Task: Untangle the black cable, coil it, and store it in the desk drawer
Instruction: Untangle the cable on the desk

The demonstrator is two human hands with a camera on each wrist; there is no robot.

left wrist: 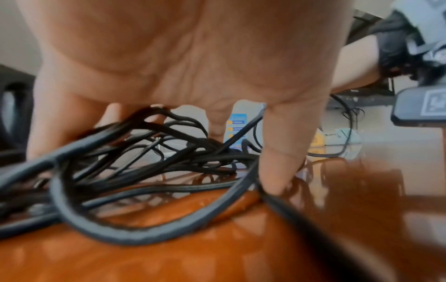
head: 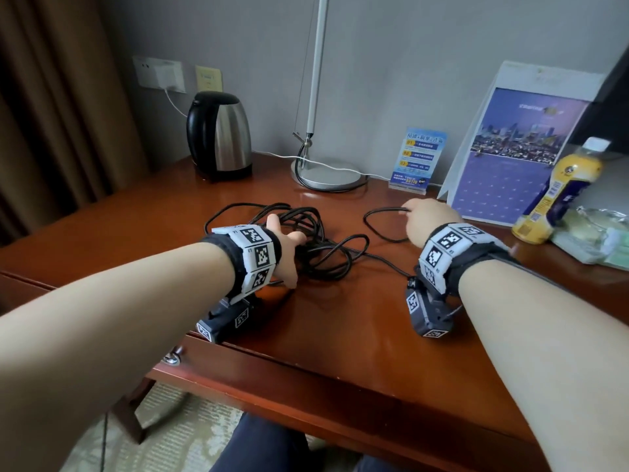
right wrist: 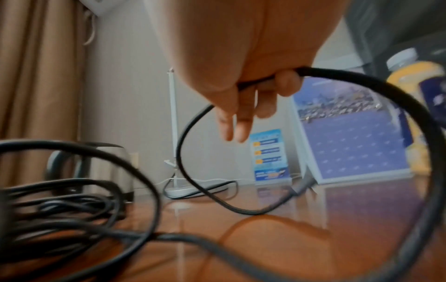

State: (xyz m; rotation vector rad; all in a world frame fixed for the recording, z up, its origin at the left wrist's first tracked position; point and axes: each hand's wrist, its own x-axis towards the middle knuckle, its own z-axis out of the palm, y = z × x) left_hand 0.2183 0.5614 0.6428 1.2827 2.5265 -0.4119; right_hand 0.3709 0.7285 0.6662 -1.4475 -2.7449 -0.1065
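The black cable [head: 313,247] lies in a loose tangle on the wooden desk [head: 340,318], and one strand runs off to the right. My left hand [head: 286,253] rests on top of the tangle with its fingers spread. In the left wrist view its fingers [left wrist: 277,162] reach down among the loops of the cable [left wrist: 144,232] and touch the desk. My right hand [head: 425,219] is to the right of the tangle. Its curled fingers [right wrist: 287,84] hold a wide loop of the cable [right wrist: 386,91] just above the desk. A drawer knob [head: 172,358] shows under the desk's front edge.
A kettle [head: 218,134] stands at the back left and a lamp base [head: 326,175] at the back middle, with a white cord across it. A blue sign card [head: 417,158], a standing calendar [head: 510,155], a yellow bottle [head: 558,192] and a plastic bag [head: 592,233] crowd the right.
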